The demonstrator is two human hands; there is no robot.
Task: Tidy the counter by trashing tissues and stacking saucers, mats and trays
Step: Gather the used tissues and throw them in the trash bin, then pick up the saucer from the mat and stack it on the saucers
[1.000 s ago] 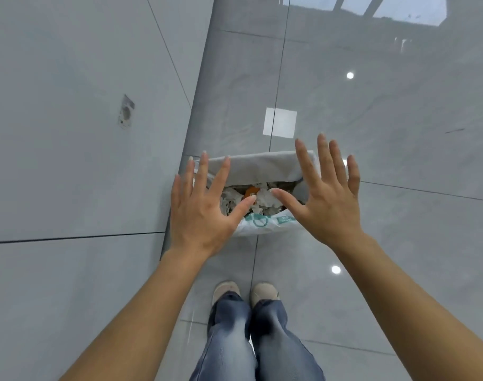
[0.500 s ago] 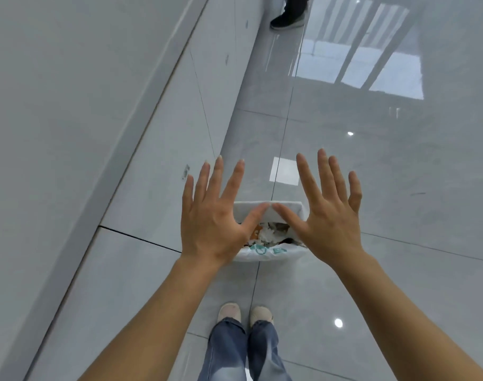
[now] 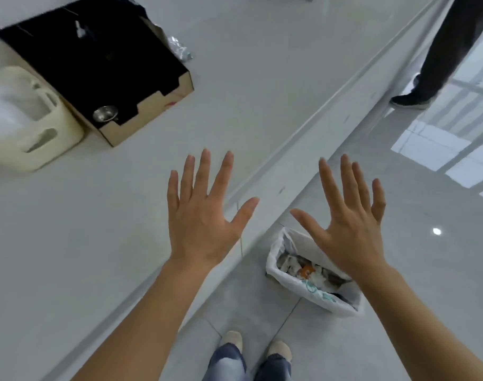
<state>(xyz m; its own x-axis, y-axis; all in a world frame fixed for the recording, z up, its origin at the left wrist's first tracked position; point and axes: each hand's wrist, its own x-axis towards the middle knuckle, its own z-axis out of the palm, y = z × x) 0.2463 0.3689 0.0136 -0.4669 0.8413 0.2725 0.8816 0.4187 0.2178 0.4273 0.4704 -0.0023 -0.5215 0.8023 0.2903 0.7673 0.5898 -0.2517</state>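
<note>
My left hand (image 3: 204, 215) is spread flat with fingers apart, held over the white counter (image 3: 97, 243), and holds nothing. My right hand (image 3: 347, 218) is also spread and empty, raised above a small white-lined trash bin (image 3: 284, 243) on the floor at the lower right. Crumpled tissues (image 3: 289, 264) and an orange scrap lie inside the bin. My right wrist hides part of the bin's rim. No saucers, mats or trays show in this view.
A cardboard box (image 3: 149, 111) with a black inside and a small metal cup (image 3: 105, 114) sits at the counter's upper left, beside a cream plastic jug (image 3: 36, 125). Crumpled foil (image 3: 179, 49) lies behind the box. Another person's leg (image 3: 438, 56) stands at the top right on the glossy floor.
The view has swung up and left from the bin to the counter, bringing the box and jug into sight. Both hands stay spread and empty; the bin now lies at the lower right.
</note>
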